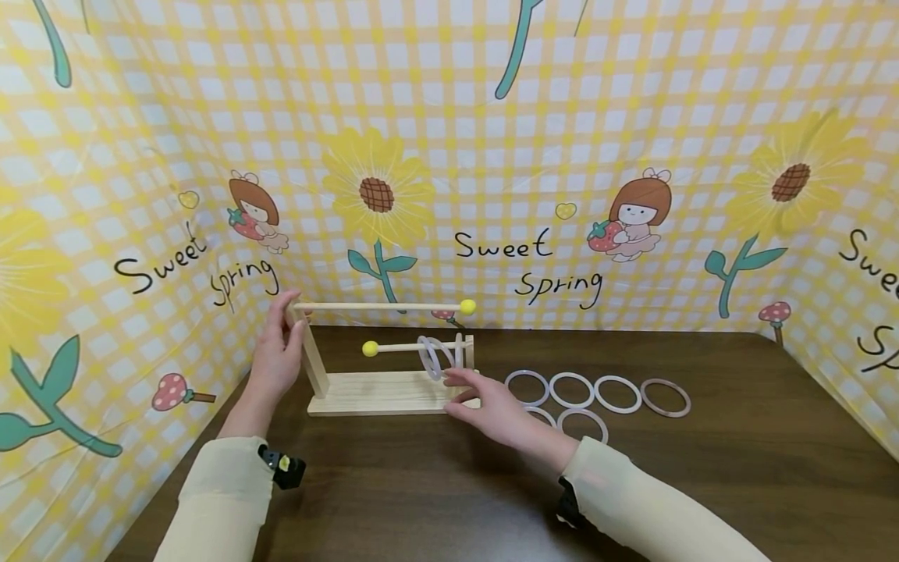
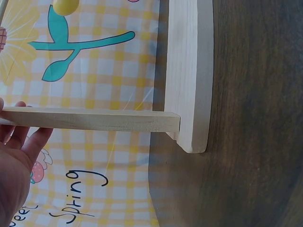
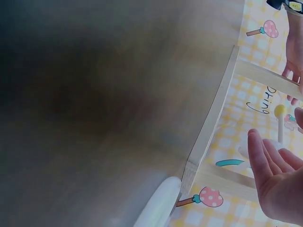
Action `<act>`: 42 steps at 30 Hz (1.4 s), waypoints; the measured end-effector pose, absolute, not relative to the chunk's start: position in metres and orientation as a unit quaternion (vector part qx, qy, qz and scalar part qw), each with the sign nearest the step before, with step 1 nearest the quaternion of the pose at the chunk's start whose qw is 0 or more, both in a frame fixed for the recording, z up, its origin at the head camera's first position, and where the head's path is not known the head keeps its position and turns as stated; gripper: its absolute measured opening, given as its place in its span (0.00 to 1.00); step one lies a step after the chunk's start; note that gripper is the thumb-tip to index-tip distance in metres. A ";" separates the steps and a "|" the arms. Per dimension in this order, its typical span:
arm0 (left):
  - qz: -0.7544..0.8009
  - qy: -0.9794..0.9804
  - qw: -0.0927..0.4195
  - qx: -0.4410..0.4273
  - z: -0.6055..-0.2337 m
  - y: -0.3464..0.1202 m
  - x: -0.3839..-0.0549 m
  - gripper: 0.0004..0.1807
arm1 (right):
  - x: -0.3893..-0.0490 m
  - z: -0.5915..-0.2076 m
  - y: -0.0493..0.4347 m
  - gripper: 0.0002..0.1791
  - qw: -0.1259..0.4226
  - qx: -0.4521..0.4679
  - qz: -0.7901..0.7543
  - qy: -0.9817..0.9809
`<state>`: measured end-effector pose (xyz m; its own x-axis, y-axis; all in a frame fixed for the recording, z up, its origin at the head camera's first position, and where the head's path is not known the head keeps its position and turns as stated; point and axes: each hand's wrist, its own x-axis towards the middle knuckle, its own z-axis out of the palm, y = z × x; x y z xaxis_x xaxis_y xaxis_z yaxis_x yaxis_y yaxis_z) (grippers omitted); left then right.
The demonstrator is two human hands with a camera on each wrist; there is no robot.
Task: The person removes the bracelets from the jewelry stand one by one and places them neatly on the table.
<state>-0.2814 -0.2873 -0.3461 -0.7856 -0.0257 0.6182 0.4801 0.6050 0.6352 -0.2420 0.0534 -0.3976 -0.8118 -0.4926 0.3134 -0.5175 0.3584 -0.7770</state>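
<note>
A wooden stand [image 1: 379, 394] has a long base, a tall left post [image 2: 104, 120] and a shorter right post. A long upper rod [image 1: 382, 307] and a shorter lower rod [image 1: 400, 347] each end in a yellow ball. Pale translucent rings [image 1: 427, 361] hang on the lower rod near the short post. My left hand [image 1: 276, 355] grips the tall post near its top. Beside the hanging rings is my right hand [image 1: 492, 406], its fingers [image 3: 258, 153] extended and thumb apart. Whether its fingertips touch a ring is hard to tell.
Several more pale rings [image 1: 618, 394] lie flat on the dark wooden table [image 1: 435, 499], right of the stand. A yellow checked cloth [image 1: 449, 156] with printed flowers rises behind and at both sides. One blurred white ring [image 3: 158, 203] is close to the right wrist camera.
</note>
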 end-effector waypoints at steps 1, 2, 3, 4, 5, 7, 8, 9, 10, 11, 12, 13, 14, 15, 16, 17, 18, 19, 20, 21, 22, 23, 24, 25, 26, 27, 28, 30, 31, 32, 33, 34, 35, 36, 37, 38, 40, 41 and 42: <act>-0.424 -0.844 0.299 -0.135 -0.346 -0.288 -0.282 0.25 | -0.242 -0.397 0.052 0.27 0.016 0.304 0.473 -0.827; -0.424 -0.844 0.299 -0.135 -0.347 -0.288 -0.282 0.25 | -0.243 -0.397 0.050 0.27 0.016 0.300 0.471 -0.829; -0.423 -0.844 0.300 -0.136 -0.347 -0.288 -0.282 0.25 | -0.244 -0.397 0.049 0.27 0.018 0.299 0.468 -0.831; -0.424 -0.844 0.300 -0.136 -0.347 -0.288 -0.282 0.25 | -0.245 -0.397 0.047 0.27 0.018 0.297 0.466 -0.834; -0.424 -0.843 0.301 -0.137 -0.347 -0.288 -0.282 0.25 | -0.246 -0.398 0.046 0.26 0.017 0.293 0.463 -0.836; -0.423 -0.843 0.302 -0.137 -0.347 -0.288 -0.282 0.25 | -0.248 -0.399 0.043 0.26 0.017 0.286 0.461 -0.840; -0.423 -0.843 0.302 -0.137 -0.347 -0.288 -0.282 0.25 | -0.249 -0.399 0.042 0.26 0.017 0.283 0.461 -0.841; -0.421 -0.844 0.302 -0.137 -0.347 -0.288 -0.282 0.25 | -0.250 -0.399 0.040 0.26 0.019 0.280 0.461 -0.842; -0.421 -0.844 0.302 -0.137 -0.347 -0.288 -0.282 0.25 | -0.250 -0.398 0.039 0.26 0.020 0.276 0.461 -0.843; -0.421 -0.844 0.302 -0.137 -0.347 -0.289 -0.282 0.25 | -0.250 -0.398 0.037 0.26 0.024 0.275 0.459 -0.845; -0.421 -0.844 0.301 -0.137 -0.347 -0.289 -0.282 0.25 | -0.251 -0.398 0.036 0.25 0.027 0.272 0.456 -0.847; -0.421 -0.845 0.301 -0.136 -0.347 -0.289 -0.282 0.25 | -0.251 -0.398 0.034 0.25 0.031 0.271 0.454 -0.848; -0.421 -0.845 0.301 -0.136 -0.347 -0.289 -0.282 0.25 | -0.252 -0.398 0.032 0.25 0.034 0.268 0.448 -0.852; -0.421 -0.845 0.301 -0.135 -0.346 -0.289 -0.282 0.25 | -0.252 -0.398 0.030 0.24 0.038 0.266 0.443 -0.855; -0.421 -0.845 0.300 -0.134 -0.346 -0.289 -0.282 0.25 | -0.253 -0.398 0.028 0.23 0.041 0.263 0.437 -0.859; -0.422 -0.845 0.300 -0.133 -0.346 -0.289 -0.282 0.24 | -0.253 -0.398 0.026 0.23 0.046 0.258 0.432 -0.863; -0.423 -0.845 0.300 -0.133 -0.346 -0.289 -0.282 0.25 | -0.253 -0.397 0.024 0.22 0.048 0.252 0.428 -0.867; -0.423 -0.845 0.300 -0.132 -0.345 -0.289 -0.282 0.24 | -0.253 -0.396 0.021 0.21 0.051 0.245 0.425 -0.870; -0.423 -0.845 0.300 -0.133 -0.345 -0.289 -0.282 0.25 | -0.253 -0.396 0.019 0.21 0.053 0.238 0.424 -0.872; -0.423 -0.845 0.300 -0.133 -0.345 -0.289 -0.282 0.25 | -0.254 -0.396 0.016 0.20 0.057 0.232 0.423 -0.874; -0.423 -0.844 0.302 -0.134 -0.345 -0.289 -0.282 0.24 | -0.253 -0.395 0.014 0.19 0.060 0.226 0.423 -0.875; -0.424 -0.843 0.303 -0.135 -0.345 -0.289 -0.282 0.24 | -0.253 -0.394 0.012 0.18 0.064 0.221 0.426 -0.875; -0.423 -0.843 0.304 -0.135 -0.345 -0.289 -0.282 0.24 | -0.253 -0.394 0.010 0.16 0.067 0.217 0.428 -0.875; -0.423 -0.842 0.305 -0.136 -0.345 -0.288 -0.282 0.24 | -0.254 -0.394 0.008 0.15 0.070 0.213 0.430 -0.874; -0.423 -0.842 0.306 -0.136 -0.345 -0.288 -0.282 0.24 | -0.254 -0.394 0.006 0.14 0.073 0.210 0.433 -0.873; -0.423 -0.841 0.308 -0.136 -0.345 -0.288 -0.282 0.24 | -0.254 -0.394 0.004 0.12 0.080 0.209 0.434 -0.873; -0.425 -0.840 0.308 -0.136 -0.346 -0.288 -0.282 0.24 | -0.255 -0.393 0.002 0.11 0.086 0.207 0.434 -0.872; -0.425 -0.841 0.306 -0.136 -0.346 -0.288 -0.282 0.24 | -0.256 -0.393 -0.001 0.10 0.100 0.203 0.432 -0.873; -0.425 -0.842 0.304 -0.136 -0.346 -0.288 -0.282 0.24 | -0.256 -0.393 -0.003 0.09 0.107 0.203 0.431 -0.873; -0.424 -0.843 0.303 -0.135 -0.346 -0.288 -0.282 0.24 | -0.256 -0.392 -0.004 0.08 0.113 0.202 0.429 -0.873; -0.423 -0.844 0.302 -0.135 -0.345 -0.288 -0.282 0.24 | -0.256 -0.392 -0.005 0.08 0.120 0.201 0.424 -0.875; -0.421 -0.845 0.300 -0.134 -0.345 -0.287 -0.282 0.24 | -0.256 -0.392 -0.007 0.07 0.125 0.201 0.422 -0.875; -0.419 -0.847 0.300 -0.134 -0.345 -0.287 -0.281 0.24 | -0.257 -0.392 -0.008 0.07 0.128 0.201 0.421 -0.875; -0.417 -0.848 0.299 -0.134 -0.345 -0.287 -0.281 0.24 | -0.257 -0.392 -0.009 0.06 0.131 0.201 0.421 -0.875; -0.414 -0.849 0.299 -0.133 -0.345 -0.287 -0.281 0.24 | -0.257 -0.392 -0.010 0.06 0.132 0.200 0.422 -0.874; -0.413 -0.850 0.299 -0.133 -0.345 -0.287 -0.280 0.24 | -0.257 -0.393 -0.011 0.05 0.132 0.199 0.423 -0.874; -0.411 -0.851 0.298 -0.133 -0.344 -0.288 -0.280 0.24 | -0.258 -0.393 -0.013 0.05 0.133 0.200 0.428 -0.871; -0.410 -0.852 0.298 -0.132 -0.344 -0.288 -0.280 0.24 | -0.258 -0.393 -0.014 0.05 0.133 0.200 0.429 -0.870; -0.409 -0.852 0.298 -0.132 -0.344 -0.288 -0.279 0.24 | -0.258 -0.393 -0.015 0.05 0.135 0.201 0.428 -0.871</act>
<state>-0.2794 -0.2882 -0.3442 -0.7877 -0.0194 0.6158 0.4682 0.6307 0.6188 -0.2578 -0.0154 -0.3934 -0.8828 -0.2345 0.4071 -0.4657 0.5520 -0.6917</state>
